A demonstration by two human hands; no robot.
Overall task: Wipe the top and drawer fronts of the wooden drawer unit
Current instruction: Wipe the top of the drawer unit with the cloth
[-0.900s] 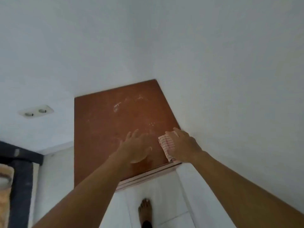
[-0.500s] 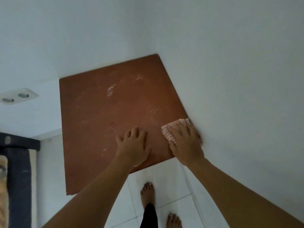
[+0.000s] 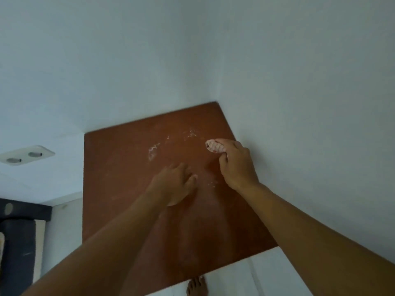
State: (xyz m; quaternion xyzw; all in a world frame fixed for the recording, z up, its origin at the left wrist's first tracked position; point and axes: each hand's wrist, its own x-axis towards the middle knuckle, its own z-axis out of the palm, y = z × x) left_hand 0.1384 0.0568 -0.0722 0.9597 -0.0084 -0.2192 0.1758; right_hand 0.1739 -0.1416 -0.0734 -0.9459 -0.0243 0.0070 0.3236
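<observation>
The reddish-brown top of the wooden drawer unit (image 3: 119, 189) fills the middle of the view, set into a corner of two white walls. White dust smears (image 3: 154, 149) mark its far half. My right hand (image 3: 236, 165) is closed around a bunched red-and-white checked cloth (image 3: 213, 145) near the top's far right edge, by the wall. My left hand (image 3: 174, 184) rests palm down on the middle of the top, fingers slightly apart, holding nothing. The drawer fronts are hidden below the top.
A white wall socket plate (image 3: 25, 155) sits on the left wall. A dark piece of furniture (image 3: 19, 236) stands at the lower left. White floor tiles and my bare foot (image 3: 196, 286) show below the unit's near edge.
My right hand has slid the cloth from the near right corner toward the far right of the top and bunched it. My left hand moved farther onto the top. The view shifted forward.
</observation>
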